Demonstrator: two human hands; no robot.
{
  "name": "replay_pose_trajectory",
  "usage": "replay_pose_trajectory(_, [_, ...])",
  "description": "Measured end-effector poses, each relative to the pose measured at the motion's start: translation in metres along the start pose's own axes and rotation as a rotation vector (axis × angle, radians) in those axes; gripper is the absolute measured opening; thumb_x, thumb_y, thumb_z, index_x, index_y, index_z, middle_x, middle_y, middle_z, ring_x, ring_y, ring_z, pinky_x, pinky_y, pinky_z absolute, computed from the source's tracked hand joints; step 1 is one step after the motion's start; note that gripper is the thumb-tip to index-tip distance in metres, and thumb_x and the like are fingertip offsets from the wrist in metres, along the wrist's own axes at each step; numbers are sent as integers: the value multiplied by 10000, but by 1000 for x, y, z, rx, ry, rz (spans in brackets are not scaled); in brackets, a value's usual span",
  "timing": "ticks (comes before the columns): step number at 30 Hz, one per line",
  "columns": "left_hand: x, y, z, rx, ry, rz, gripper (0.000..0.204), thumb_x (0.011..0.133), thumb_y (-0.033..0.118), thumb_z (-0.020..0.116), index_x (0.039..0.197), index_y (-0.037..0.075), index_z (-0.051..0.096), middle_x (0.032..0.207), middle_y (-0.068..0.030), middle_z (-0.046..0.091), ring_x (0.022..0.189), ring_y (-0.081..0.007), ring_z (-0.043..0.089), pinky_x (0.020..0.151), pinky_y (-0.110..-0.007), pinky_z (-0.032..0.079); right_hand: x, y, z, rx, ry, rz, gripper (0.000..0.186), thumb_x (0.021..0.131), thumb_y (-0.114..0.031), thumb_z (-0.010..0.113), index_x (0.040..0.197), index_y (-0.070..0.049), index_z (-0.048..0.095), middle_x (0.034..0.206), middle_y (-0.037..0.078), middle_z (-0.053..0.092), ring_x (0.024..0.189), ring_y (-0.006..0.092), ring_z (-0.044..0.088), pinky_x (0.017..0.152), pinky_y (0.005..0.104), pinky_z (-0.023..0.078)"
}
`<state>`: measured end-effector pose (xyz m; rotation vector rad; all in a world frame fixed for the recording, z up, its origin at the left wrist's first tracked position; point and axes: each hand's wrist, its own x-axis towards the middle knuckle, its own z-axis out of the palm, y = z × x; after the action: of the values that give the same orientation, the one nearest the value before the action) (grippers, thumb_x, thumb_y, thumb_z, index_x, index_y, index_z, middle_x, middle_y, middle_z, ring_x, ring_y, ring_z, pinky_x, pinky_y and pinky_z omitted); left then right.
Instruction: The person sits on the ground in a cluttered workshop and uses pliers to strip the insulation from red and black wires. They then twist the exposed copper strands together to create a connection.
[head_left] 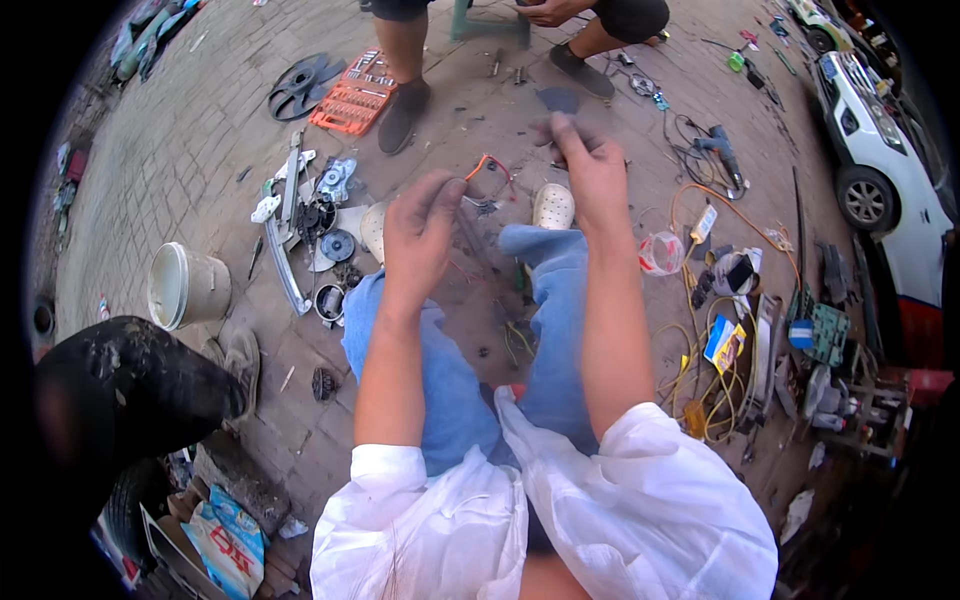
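My left hand point(422, 222) is closed in a pinch, thumb against fingers, above my left knee. From its fingertips a thin orange-red wire point(483, 163) loops out to the right and hangs down. My right hand point(592, 168) is raised to the right of it, thumb and fingers pressed together. Just beyond those fingertips shows a dark grey flat piece point(557, 100); I cannot tell whether it is held or lies on the ground. Blur hides what the right fingers grip. Short wire ends point(484, 205) show below, between my shoes.
Across from me sits a person beside an orange socket set case point(355, 98) and a black fan point(303, 86). Metal parts point(335, 243) and a white bucket point(190, 285) lie left. Right are a power drill point(718, 152), a clear cup point(661, 254), yellow cables point(690, 345) and a white car point(868, 140).
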<state>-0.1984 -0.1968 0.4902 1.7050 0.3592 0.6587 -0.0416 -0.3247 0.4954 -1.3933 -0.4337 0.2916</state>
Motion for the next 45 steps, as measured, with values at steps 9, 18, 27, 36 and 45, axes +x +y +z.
replay_pose_trajectory(9, [-2, 3, -4, -134, 15, 22, 250, 968, 225, 570, 900, -1, 657, 748, -4, 601, 701, -75, 496, 627, -235, 392, -30, 0, 13, 64, -502, 164, 306, 974, -239, 572, 1141, 8, 639, 881, 40, 679, 858, 115, 610, 791, 263, 483])
replay_pose_trajectory(18, [-1, 6, 6, 7, -23, 163, 127, 925, 107, 621, 921, -9, 671, 712, 0, 576, 653, -66, 491, 581, -232, 390, -37, -21, 14, -257, -278, -218, 160, 879, -140, 679, 937, 8, 696, 775, 55, 642, 721, 143, 568, 649, 273, 449])
replay_pose_trajectory(27, [-3, -1, -6, 207, 92, 291, 100, 853, 34, 647, 936, -18, 665, 792, -105, 630, 709, -189, 592, 662, -284, 455, -33, -21, 14, -620, -432, -624, 119, 788, -115, 693, 869, -29, 692, 801, 100, 649, 812, 305, 558, 753, 401, 443])
replay_pose_trajectory(36, [0, -10, -18, -527, -191, -438, 169, 913, 168, 633, 882, 3, 657, 622, 58, 459, 536, -40, 340, 508, -214, 257, -33, -15, 1, -363, -666, -491, 147, 822, -170, 679, 858, -27, 686, 789, 117, 651, 853, 310, 578, 793, 415, 446])
replay_pose_trajectory(45, [7, -13, -5, -557, -111, -465, 240, 968, 184, 541, 815, 8, 601, 547, 65, 364, 450, -24, 241, 431, -209, 162, -33, 3, 13, -696, -199, -573, 219, 756, -226, 725, 900, -71, 667, 910, 100, 627, 980, 326, 557, 867, 439, 460])
